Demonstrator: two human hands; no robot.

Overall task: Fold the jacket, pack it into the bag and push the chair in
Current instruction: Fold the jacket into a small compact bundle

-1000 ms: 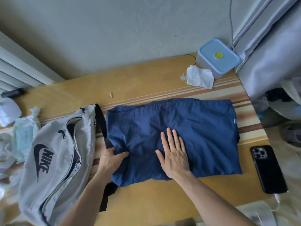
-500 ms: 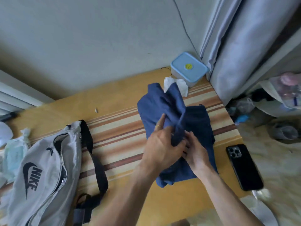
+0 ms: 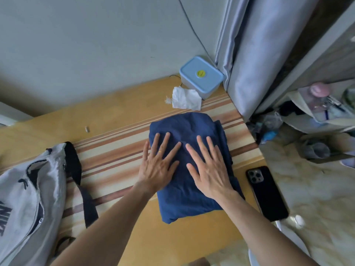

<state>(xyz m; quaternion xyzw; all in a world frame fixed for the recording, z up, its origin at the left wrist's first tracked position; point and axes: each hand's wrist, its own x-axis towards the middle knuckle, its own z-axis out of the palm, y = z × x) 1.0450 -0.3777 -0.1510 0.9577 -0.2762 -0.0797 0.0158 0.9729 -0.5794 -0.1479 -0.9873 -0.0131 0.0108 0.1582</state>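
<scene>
**Folded jacket pressed flat under both hands**

A navy jacket [image 3: 192, 169] is seen folded into a compact, roughly rectangular bundle on the right part of the wooden tabletop [image 3: 119, 104], partly over the band of brown and cream stripes that runs across the surface. Both hands are laid on top of it, palms down. The left hand [image 3: 158, 166] is placed on the bundle's left side, its fingers spread and its outer fingers reaching over the jacket's left edge onto the striped wood; a thin ring is worn on one finger. The right hand [image 3: 209, 169] is set just beside it on the right half of the bundle, fingers likewise splayed and flat. Nothing is pinched in either grip; the cloth is only pressed from above.

The grey bag [image 3: 25, 204] is seen lying at the left edge of the view, well apart from the jacket, with its zip opened and dark lettering partly cut off by the frame. Its dark strap [image 3: 80, 181] is trailed across the tabletop between the bag and the left forearm.

A black phone [image 3: 267, 194] is placed face down near the tabletop's right edge, just beside the jacket. Behind the jacket, a crumpled white tissue [image 3: 185, 98] is found beside a pale blue lidded box [image 3: 201, 75] in the corner by the curtain [image 3: 255, 54].
</scene>
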